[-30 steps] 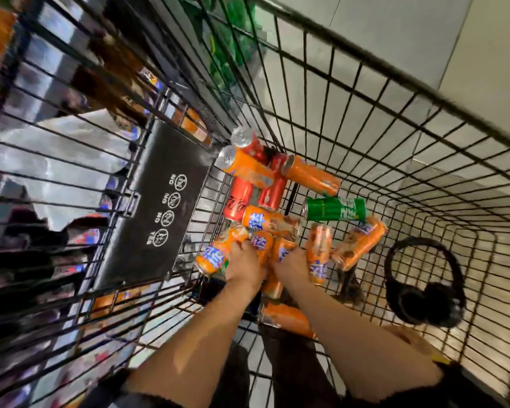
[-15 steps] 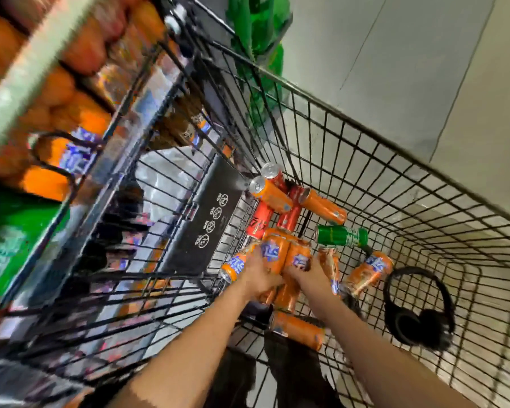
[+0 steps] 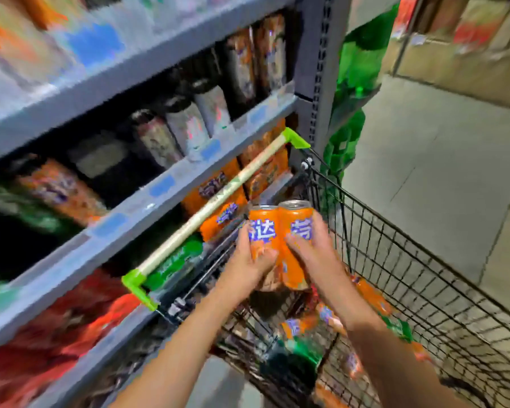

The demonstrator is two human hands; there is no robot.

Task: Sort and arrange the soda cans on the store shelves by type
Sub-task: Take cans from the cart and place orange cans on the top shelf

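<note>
My left hand (image 3: 246, 262) grips an orange soda can (image 3: 262, 228), and my right hand (image 3: 317, 254) grips a second orange soda can (image 3: 299, 228) pressed against the first. Both cans stand upright above the black wire shopping cart (image 3: 409, 278), just past its handle (image 3: 215, 201). More orange cans (image 3: 368, 293) and a green can (image 3: 398, 328) lie loose in the cart's basket. Grey store shelves (image 3: 147, 201) to the left hold blurred rows of orange, green, red and dark drinks.
The cart's cream handle with green ends runs diagonally between me and the shelves. A grey shelf upright (image 3: 321, 69) stands beyond it, with green bottles (image 3: 357, 83) behind. Grey tiled aisle floor (image 3: 424, 160) opens to the right.
Both hands have lifted out of the cart, each holding an orange can, up to handle height. My view has swung from down into the cart up toward the shelves.
</note>
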